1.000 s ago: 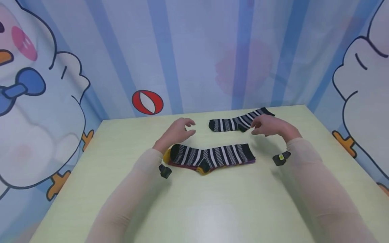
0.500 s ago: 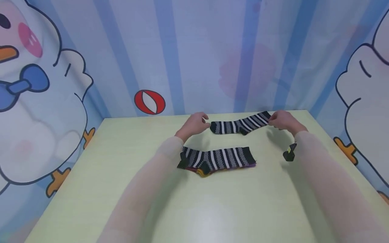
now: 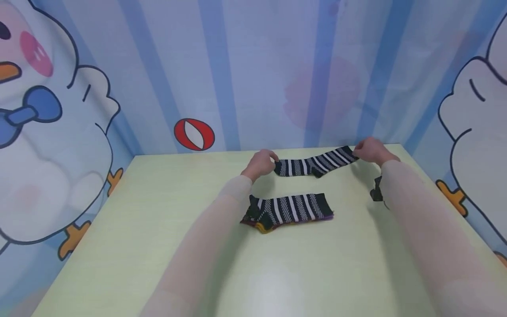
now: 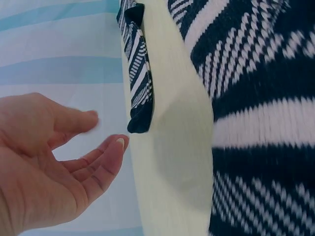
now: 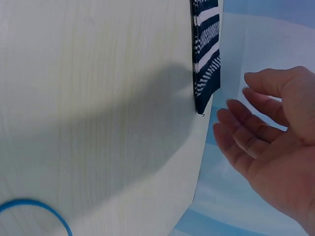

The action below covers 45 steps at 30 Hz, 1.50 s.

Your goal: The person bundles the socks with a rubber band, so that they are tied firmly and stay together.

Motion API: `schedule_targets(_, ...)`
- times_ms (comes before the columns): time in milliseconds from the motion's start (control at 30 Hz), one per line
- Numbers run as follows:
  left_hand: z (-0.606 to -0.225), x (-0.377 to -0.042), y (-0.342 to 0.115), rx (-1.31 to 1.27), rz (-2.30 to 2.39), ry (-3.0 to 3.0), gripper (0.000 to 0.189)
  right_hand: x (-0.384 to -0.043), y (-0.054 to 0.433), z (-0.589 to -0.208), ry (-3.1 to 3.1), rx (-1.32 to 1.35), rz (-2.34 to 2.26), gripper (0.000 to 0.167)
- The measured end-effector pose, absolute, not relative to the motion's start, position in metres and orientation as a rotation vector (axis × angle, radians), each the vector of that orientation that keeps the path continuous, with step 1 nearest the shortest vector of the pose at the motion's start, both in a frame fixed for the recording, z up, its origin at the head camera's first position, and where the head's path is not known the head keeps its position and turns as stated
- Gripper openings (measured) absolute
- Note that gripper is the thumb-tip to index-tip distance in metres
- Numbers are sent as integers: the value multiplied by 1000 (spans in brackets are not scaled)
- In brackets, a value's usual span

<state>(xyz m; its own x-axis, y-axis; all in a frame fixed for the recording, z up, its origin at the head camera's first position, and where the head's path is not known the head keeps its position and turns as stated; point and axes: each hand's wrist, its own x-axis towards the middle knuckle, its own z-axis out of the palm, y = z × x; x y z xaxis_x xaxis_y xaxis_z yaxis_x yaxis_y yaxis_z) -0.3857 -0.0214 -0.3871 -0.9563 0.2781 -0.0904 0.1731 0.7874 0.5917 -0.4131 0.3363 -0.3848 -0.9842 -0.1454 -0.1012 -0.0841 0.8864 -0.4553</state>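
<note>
A black-and-white striped sock [image 3: 328, 162] lies flat along the table's far side, its toe to the left and cuff to the right. My left hand [image 3: 259, 164] hovers at the toe; in the left wrist view its thumb and fingers are apart, with the sock's dark toe just beyond the fingertips. At the cuff is my right hand [image 3: 371, 150], fingers loosely bent and spread in the right wrist view, holding nothing. Closer to me, a second striped sock [image 3: 293, 208] lies over coloured ones, with a yellow heel [image 3: 264, 228] and purple edge [image 3: 328, 217] peeking out. My left wrist partly covers its toe.
The pale table [image 3: 130, 246] ends at a blue striped curtain [image 3: 261, 79] printed with cartoon birds. Dark wrist cameras hang below both sleeves, the left one overlapping the near sock pile. A blue curved band [image 5: 37, 202] shows in the right wrist view's corner.
Both hands have moved away from me to the far sock, the left going right to its toe and the right going right to its cuff. The socks look unmoved.
</note>
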Motion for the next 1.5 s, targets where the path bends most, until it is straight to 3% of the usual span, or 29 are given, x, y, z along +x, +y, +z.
schedule_targets(267, -401, -396, -13, 243, 901, 2845, 36, -424, 330, -392, 2983, -130, -766, 40)
schedule_targets(367, -407, -401, -7, 194, 943, 2836, 14, -428, 334, -397, 2994, -125, -784, 38)
schedule_targets(600, -415, -406, 4, 104, 888, 2838, 43, -437, 333, -412, 2997, -81, -861, 31)
schedule_targets(700, -414, -405, 6, 110, 850, 2856, 45, -438, 331, -415, 3002, -65, -828, 24)
schedule_targets(933, -414, -404, 7, 112, 869, 2890, 41, -437, 329, -417, 3016, -28, -747, 28)
schedule_targets(1133, -418, -402, 9, 106, 877, 2885, 32, -436, 328, -420, 3000, -63, -731, 16)
schedule_targets(1300, -417, -401, 10, 90, 854, 2898, 32, -438, 331, -426, 2999, -59, -696, 32)
schedule_targets(1500, -418, -401, 9, 119, 837, 2912, 35, -438, 334, -431, 3029, -9, -664, 25)
